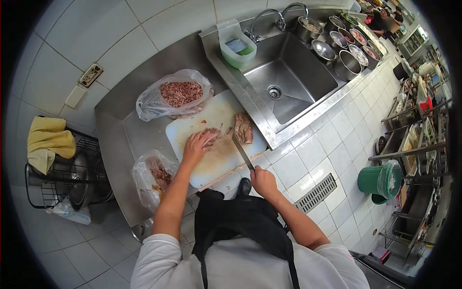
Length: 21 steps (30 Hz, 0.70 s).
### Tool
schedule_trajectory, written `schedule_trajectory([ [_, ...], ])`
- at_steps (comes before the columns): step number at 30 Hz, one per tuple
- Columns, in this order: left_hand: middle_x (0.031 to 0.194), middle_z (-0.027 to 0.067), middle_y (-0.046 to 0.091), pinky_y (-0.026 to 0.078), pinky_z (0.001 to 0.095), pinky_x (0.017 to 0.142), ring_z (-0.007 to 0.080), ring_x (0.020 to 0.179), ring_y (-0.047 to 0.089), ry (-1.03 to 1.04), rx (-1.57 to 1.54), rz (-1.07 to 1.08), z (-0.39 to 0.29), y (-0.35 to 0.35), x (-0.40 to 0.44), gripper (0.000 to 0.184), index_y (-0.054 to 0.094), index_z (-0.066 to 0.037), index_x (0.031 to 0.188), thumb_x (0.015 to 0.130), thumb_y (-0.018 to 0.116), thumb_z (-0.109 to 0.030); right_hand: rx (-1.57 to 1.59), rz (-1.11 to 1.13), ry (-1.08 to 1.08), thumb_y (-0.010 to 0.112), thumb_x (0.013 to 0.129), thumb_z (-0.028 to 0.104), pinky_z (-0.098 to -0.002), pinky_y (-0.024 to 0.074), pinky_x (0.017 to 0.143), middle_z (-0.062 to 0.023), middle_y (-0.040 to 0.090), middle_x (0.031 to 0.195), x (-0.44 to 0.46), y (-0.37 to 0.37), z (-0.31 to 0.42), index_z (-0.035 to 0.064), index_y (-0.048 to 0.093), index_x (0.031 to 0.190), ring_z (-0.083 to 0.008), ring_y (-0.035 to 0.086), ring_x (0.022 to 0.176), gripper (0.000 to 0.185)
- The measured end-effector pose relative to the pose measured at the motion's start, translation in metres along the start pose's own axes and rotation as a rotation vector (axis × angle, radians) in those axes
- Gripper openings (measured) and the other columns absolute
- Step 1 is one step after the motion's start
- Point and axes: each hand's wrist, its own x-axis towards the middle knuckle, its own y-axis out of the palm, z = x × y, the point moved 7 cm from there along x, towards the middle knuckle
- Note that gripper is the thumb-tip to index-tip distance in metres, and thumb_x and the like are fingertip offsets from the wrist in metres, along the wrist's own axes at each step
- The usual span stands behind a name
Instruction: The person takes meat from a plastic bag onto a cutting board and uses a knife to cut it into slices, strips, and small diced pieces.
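Note:
My right hand (263, 181) is closed round the handle of a knife (244, 154), its blade slanting up and left to a browned chunk of meat (243, 128). That chunk lies near the right edge of a white cutting board (192, 126). On the board's middle, my left hand (194, 148) has its fingers bent over pale pink meat (210, 137), which they partly cover. Small scraps lie between the two pieces. Behind the board, a clear plastic bag (147, 102) holds chopped meat (181, 93). Nearer my left forearm, another plastic bag (144, 179) contains darker meat pieces.
A steel sink (293, 77) adjoins the board, with a green-tinted plastic container (239, 59) at its corner. Several metal pots (347, 66) stand beyond it. A wire rack (86, 180) with a yellow cloth (50, 139) is at left. A green bin (373, 179) stands at right.

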Motion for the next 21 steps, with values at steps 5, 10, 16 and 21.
schedule_trajectory([
  [5,0.135,0.0131,0.061,0.048,0.0453,0.108,0.0340,0.124,0.057,0.033,-0.061,0.125,0.004,-0.013,-0.006,0.075,0.059,-0.011,0.143,0.072,0.082,-0.009,0.002,-0.073,-0.015,0.061,0.100,0.022,-0.0543,0.0553,0.059,-0.0256,0.067,0.065,0.020,0.008,0.013,-0.0001,0.060,0.085,-0.0453,0.068,0.061,0.027],
  [10,0.137,0.0138,0.058,0.047,0.0459,0.109,0.0345,0.128,0.054,-0.075,0.020,0.151,-0.006,-0.002,0.002,0.082,0.053,-0.009,0.148,0.073,0.083,-0.014,-0.119,-0.160,-0.056,0.057,0.099,0.017,-0.0496,0.0562,0.056,-0.0234,0.067,0.066,0.053,0.027,0.031,0.0029,0.057,0.083,-0.0396,0.070,0.060,0.021],
  [16,0.150,0.0212,0.048,0.039,0.0509,0.116,0.0388,0.137,0.048,0.008,0.091,0.160,0.008,-0.001,-0.019,0.088,0.044,-0.007,0.155,0.077,0.082,-0.022,-0.158,-0.084,-0.205,0.056,0.098,0.015,-0.0489,0.0560,0.056,-0.0206,0.067,0.065,0.028,0.031,0.043,0.0024,0.055,0.085,-0.0367,0.070,0.058,0.018],
  [21,0.162,0.0253,0.036,0.029,0.0558,0.122,0.0409,0.148,0.038,-0.021,0.028,0.248,0.003,-0.021,-0.030,0.093,0.040,-0.008,0.159,0.080,0.080,-0.037,-0.142,-0.022,-0.176,0.059,0.098,0.018,-0.0519,0.0551,0.057,-0.0222,0.066,0.065,-0.015,0.011,0.042,0.0002,0.056,0.088,-0.0415,0.068,0.059,0.021],
])
